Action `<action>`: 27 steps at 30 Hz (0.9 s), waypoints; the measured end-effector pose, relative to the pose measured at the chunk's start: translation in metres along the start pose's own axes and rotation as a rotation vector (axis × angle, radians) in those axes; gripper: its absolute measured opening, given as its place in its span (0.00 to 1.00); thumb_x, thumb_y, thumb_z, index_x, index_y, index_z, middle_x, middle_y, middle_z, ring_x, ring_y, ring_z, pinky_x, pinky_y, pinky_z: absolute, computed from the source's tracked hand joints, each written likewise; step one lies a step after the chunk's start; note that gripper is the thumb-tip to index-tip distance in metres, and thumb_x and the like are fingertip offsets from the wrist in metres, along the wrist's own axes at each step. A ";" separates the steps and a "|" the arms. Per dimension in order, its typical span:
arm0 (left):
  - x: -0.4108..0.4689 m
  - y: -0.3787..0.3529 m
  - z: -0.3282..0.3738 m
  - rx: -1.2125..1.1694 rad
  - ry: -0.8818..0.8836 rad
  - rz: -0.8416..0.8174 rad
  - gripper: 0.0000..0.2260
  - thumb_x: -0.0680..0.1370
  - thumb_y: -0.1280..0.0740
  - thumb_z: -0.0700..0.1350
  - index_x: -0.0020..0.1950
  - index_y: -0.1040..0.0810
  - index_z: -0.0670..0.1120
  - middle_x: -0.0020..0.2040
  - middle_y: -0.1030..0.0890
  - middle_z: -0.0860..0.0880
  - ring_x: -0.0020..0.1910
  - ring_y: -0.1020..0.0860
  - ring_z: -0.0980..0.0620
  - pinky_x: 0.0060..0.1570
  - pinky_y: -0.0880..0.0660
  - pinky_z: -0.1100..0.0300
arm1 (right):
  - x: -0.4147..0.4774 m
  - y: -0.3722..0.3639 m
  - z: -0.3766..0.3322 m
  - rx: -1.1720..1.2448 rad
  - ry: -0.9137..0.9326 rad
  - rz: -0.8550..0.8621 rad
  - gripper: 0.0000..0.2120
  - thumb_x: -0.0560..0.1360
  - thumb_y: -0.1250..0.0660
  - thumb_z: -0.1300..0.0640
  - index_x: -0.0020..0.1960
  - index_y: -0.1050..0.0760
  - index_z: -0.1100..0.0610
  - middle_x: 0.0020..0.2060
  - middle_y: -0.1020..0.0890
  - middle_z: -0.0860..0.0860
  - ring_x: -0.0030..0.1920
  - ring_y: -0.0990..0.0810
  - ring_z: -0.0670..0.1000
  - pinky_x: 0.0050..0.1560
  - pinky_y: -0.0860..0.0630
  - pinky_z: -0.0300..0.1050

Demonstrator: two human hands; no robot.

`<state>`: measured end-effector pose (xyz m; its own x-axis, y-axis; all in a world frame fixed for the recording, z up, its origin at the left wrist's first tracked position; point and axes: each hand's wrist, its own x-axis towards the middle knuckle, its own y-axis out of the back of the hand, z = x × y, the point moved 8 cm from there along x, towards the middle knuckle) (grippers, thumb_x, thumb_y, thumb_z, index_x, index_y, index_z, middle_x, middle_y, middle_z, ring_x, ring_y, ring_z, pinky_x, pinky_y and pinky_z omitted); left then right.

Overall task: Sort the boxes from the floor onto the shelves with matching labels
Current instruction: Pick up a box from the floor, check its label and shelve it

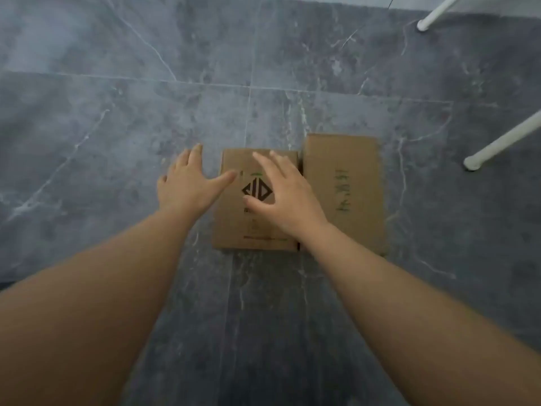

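Two brown cardboard boxes lie side by side on the grey marble floor. The left box [234,221] has a black diamond logo on its top. The right box [351,183] is longer and carries green handwriting. My left hand [187,183] hovers open just left of the logo box, its thumb reaching over the box's left edge. My right hand [284,191] is spread open above the logo box's right half, covering part of the logo. Neither hand grips anything.
Two white legs of a shelf or rack stand on the floor at the right, one far back [433,13] and one nearer [494,145]. Grey marble floor [117,112] stretches around the boxes.
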<state>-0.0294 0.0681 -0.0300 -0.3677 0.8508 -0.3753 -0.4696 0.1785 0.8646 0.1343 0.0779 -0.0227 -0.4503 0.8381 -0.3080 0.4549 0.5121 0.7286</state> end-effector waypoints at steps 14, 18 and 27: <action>0.026 -0.097 -0.026 -0.860 0.194 -0.120 0.28 0.66 0.28 0.60 0.60 0.25 0.44 0.52 0.18 0.46 0.48 0.19 0.48 0.49 0.21 0.52 | 0.024 -0.038 0.094 0.575 -0.302 0.274 0.49 0.67 0.25 0.46 0.77 0.51 0.53 0.73 0.34 0.52 0.70 0.32 0.51 0.67 0.31 0.47; 0.024 -0.099 -0.023 -0.919 0.199 -0.151 0.26 0.67 0.27 0.57 0.59 0.26 0.43 0.51 0.18 0.45 0.45 0.19 0.50 0.42 0.21 0.57 | 0.025 -0.059 0.103 0.874 -0.474 0.155 0.30 0.69 0.26 0.51 0.67 0.32 0.55 0.59 0.20 0.55 0.50 0.20 0.49 0.43 0.23 0.40; 0.019 -0.086 -0.011 -0.967 0.140 -0.144 0.27 0.65 0.24 0.52 0.60 0.29 0.49 0.50 0.21 0.51 0.50 0.21 0.49 0.46 0.22 0.55 | 0.021 -0.035 0.085 0.671 -0.359 0.347 0.43 0.67 0.25 0.47 0.75 0.44 0.51 0.65 0.26 0.49 0.61 0.25 0.50 0.59 0.23 0.50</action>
<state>-0.0053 0.0630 -0.1150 -0.3180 0.7756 -0.5453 -0.9481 -0.2583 0.1855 0.1741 0.0939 -0.1067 0.0202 0.9195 -0.3927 0.9348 0.1219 0.3336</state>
